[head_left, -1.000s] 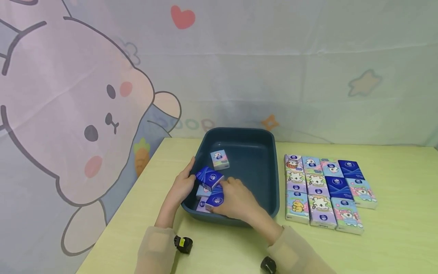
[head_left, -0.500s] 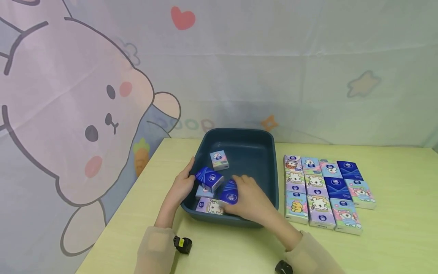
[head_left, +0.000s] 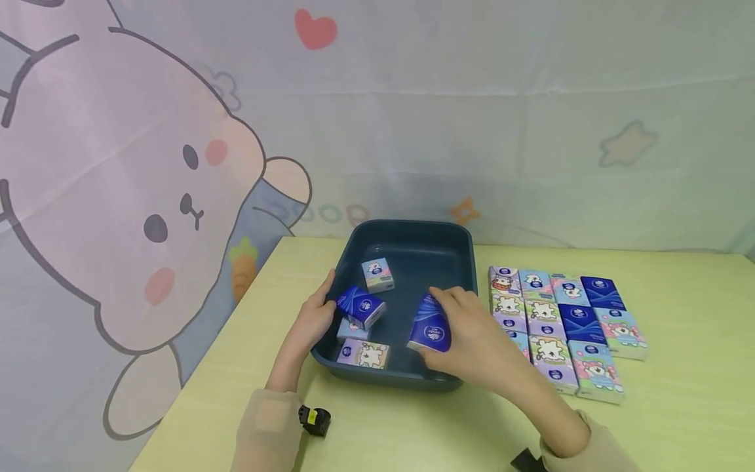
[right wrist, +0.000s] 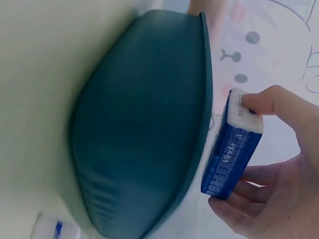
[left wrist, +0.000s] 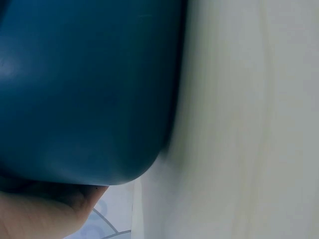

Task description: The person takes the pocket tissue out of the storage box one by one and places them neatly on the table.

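Note:
My right hand [head_left: 472, 334] pinches a dark blue tissue pack [head_left: 430, 326] between thumb and fingers, over the right part of a dark teal basin [head_left: 413, 383]. The right wrist view shows this held pack [right wrist: 232, 149] raised above the basin's rim, with "Vinda" on its side. My left hand [head_left: 312, 318] holds the basin's left rim. Inside, on the left, lie another blue tissue pack [head_left: 361, 308], tilted, a light blue pack [head_left: 352, 330] partly under it, a purple cow-print pack [head_left: 362, 354] and a pale pack [head_left: 378, 275].
Right of the basin, several tissue packs [head_left: 552, 314] lie side by side in rows on the pale yellow-green table [head_left: 696, 328]. A printed curtain [head_left: 501, 131] hangs behind. A black device [head_left: 315, 421] sits at the left sleeve.
My right hand has lifted a blue tissue pack off the basin's left front pile and carried it right. The purple pack beneath is now uncovered. My left hand has stayed put.

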Tool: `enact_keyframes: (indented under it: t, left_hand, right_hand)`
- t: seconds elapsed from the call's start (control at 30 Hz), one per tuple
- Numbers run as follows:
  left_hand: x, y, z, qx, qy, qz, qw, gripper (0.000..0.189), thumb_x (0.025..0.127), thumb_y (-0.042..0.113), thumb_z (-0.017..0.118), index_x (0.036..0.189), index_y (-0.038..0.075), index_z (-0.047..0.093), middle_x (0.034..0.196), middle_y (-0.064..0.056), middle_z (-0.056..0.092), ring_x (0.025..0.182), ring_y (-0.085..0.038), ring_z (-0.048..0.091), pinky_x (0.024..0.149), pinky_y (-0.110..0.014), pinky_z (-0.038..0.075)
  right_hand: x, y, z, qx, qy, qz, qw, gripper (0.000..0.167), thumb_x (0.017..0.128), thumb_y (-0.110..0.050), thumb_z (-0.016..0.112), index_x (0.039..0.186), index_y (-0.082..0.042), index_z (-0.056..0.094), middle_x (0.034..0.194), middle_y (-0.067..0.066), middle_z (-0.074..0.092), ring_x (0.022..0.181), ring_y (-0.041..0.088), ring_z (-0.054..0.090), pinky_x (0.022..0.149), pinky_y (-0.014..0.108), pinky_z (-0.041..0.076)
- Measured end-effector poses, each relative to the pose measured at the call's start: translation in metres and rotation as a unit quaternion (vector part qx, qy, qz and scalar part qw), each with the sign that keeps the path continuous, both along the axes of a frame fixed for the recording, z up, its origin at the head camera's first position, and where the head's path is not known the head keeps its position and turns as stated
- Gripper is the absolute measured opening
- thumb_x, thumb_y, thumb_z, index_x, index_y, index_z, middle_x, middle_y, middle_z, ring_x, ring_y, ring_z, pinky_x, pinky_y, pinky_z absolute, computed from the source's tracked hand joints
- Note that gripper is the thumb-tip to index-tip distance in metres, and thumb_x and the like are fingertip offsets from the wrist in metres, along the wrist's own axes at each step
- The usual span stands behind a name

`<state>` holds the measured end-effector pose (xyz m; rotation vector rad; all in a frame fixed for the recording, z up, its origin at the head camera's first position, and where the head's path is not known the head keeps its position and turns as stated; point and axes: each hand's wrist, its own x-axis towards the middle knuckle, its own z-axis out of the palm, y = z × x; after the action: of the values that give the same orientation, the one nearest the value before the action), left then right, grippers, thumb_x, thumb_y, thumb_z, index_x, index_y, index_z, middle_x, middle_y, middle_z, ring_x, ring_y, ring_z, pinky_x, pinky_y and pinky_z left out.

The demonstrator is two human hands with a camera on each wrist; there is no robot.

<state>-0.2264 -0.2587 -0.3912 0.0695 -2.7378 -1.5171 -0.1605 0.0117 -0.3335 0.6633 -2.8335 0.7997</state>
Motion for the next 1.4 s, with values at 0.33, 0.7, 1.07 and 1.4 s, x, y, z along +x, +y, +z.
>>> enact_keyframes:
  t: [0.33, 0.7, 1.07, 1.4]
  left_hand:
    - [0.003, 0.001, 0.000, 0.002, -0.007, -0.004, 1.0000, 0.062, 0.097, 0.009, 0.033, 0.156, 0.019, 0.015, 0.162, -0.008, 0.016, 0.150, -0.031, 0.013, 0.120, -0.051, 0.013]
    - [-0.001, -0.001, -0.002, -0.004, -0.007, -0.002, 1.0000, 0.062, 0.097, 0.009, 0.032, 0.156, 0.020, 0.015, 0.162, -0.007, 0.016, 0.150, -0.032, 0.013, 0.120, -0.052, 0.013]
    - [-0.001, -0.002, 0.000, -0.007, -0.011, -0.001, 0.9999, 0.061, 0.098, 0.010, 0.032, 0.156, 0.021, 0.015, 0.163, -0.006, 0.015, 0.150, -0.031, 0.011, 0.121, -0.051, 0.012]
    - [-0.002, -0.003, 0.000, -0.011, -0.015, -0.003, 0.9998, 0.061, 0.098, 0.010, 0.032, 0.156, 0.019, 0.014, 0.163, -0.007, 0.014, 0.150, -0.032, 0.011, 0.121, -0.052, 0.011]
  right_hand:
    - [0.002, 0.033, -0.004, 0.015, 0.012, -0.010, 0.9998, 0.085, 0.071, -0.036, 0.079, 0.143, -0.006, 0.042, 0.130, 0.014, 0.054, 0.108, 0.028, 0.055, 0.084, 0.043, 0.057]
    - [0.006, 0.070, -0.002, 0.030, 0.022, -0.012, 0.9992, 0.082, 0.075, -0.034, 0.077, 0.143, -0.008, 0.042, 0.140, 0.017, 0.048, 0.126, 0.038, 0.047, 0.098, 0.058, 0.046]
    - [0.001, 0.115, -0.011, 0.043, 0.006, -0.006, 0.9990, 0.087, 0.074, -0.038, 0.079, 0.146, -0.009, 0.038, 0.140, 0.019, 0.045, 0.125, 0.042, 0.045, 0.093, 0.063, 0.047]
    - [-0.008, 0.161, -0.014, 0.053, -0.020, 0.010, 0.9984, 0.092, 0.075, -0.043, 0.079, 0.149, -0.016, 0.032, 0.148, 0.024, 0.034, 0.129, 0.052, 0.037, 0.093, 0.072, 0.039]
